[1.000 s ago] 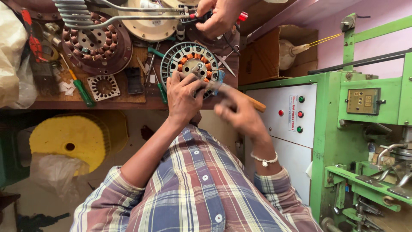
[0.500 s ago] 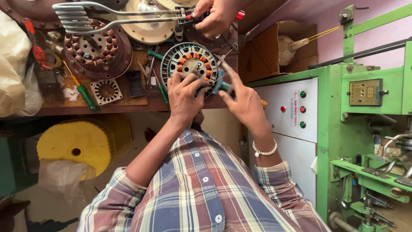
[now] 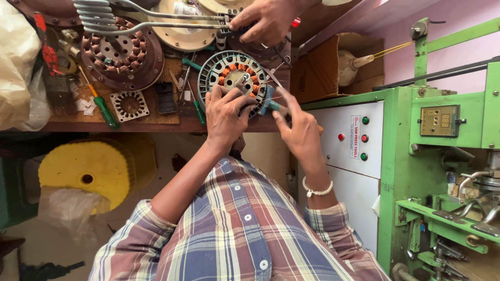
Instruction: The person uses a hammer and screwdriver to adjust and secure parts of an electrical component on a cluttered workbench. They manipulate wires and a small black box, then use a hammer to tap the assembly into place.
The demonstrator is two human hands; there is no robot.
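A round motor stator [image 3: 233, 78], grey-rimmed with orange copper windings, is seen lying near the front edge of the wooden counter [image 3: 151, 124]. The left hand [image 3: 225, 115] is laid over its near rim, the fingers curled down onto the windings so that the part is held steady. The right hand [image 3: 298, 132] is held just beside the stator's right side, partly open, with a blue-handled tool [image 3: 271, 106] pinched between thumb and forefinger and the other fingers spread.

Compared with a second ago, the right hand has been lifted and turned, and the tool has been brought closer to the stator's edge; the left hand has stayed pressed on the part, which has not been shifted on the counter. From this it is judged that work on the windings is still in progress, with the tool being re-set rather than put away.

At the far side of the counter another person's hand [image 3: 266, 21] is closed on a bent metal rod frame [image 3: 156, 18]. A larger brown stator [image 3: 117, 52] is seen to the left, with a green-handled screwdriver [image 3: 104, 110] and a small toothed ring [image 3: 129, 105] near it. A green machine [image 3: 442, 151] with coloured buttons stands to the right, and a yellow stool [image 3: 86, 171] is seen below the counter.
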